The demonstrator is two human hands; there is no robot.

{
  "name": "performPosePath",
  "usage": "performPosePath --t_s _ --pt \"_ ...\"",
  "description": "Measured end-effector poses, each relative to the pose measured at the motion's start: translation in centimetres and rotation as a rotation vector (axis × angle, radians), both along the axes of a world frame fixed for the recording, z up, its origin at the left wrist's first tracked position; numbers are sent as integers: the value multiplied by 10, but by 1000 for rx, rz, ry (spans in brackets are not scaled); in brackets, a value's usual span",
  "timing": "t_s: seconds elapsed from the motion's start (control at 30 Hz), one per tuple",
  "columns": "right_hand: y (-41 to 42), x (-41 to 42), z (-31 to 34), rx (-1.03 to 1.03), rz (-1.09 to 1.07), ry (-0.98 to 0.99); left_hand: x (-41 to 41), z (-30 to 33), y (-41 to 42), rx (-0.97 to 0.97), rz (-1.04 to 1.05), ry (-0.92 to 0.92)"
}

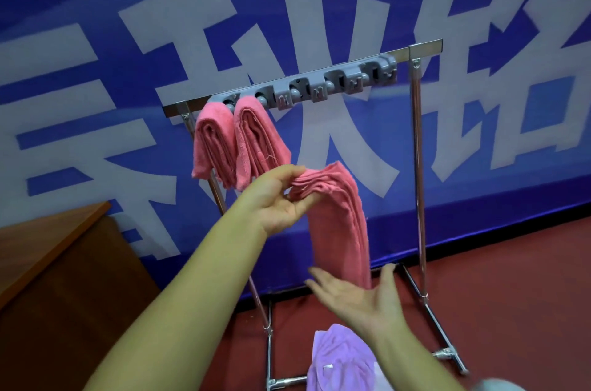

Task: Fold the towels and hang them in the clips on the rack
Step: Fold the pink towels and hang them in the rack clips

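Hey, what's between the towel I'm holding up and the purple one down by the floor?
Head view: only your open right hand, under the pink towel your left hand pinches. The purple towel lies below.

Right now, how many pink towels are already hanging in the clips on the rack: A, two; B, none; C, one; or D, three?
A: two folded pink towels hang side by side from the clips at the left end of the rack, while a third pink towel is pinched in the left hand, not yet clipped.
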State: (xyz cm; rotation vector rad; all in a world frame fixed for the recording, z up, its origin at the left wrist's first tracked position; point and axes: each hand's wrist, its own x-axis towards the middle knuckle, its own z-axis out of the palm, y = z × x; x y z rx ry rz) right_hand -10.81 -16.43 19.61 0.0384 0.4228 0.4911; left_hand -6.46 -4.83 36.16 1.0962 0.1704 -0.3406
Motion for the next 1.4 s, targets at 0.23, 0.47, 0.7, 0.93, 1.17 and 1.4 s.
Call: performPosePath --t_s 0.23,0.47,0.7,0.93,1.17,1.4 --pt "3 11 13 52 -64 -71 -13 -2 1 41 -65 -56" --pt "-14 25 34 38 -283 -162 -20 -3 23 83 -76 -76" --pt "-52 27 68 -131 -369 -177 -13 -78 62 261 -12 -12" --pt "-34 26 109 -186 -336 -238 -4 -120 41 615 92 -69" --pt "-14 44 145 -347 -348 -258 -6 -51 -7 954 -118 -616" --pt "-13 78 186 -360 -447 -280 35 -10 -39 1149 -60 -815"
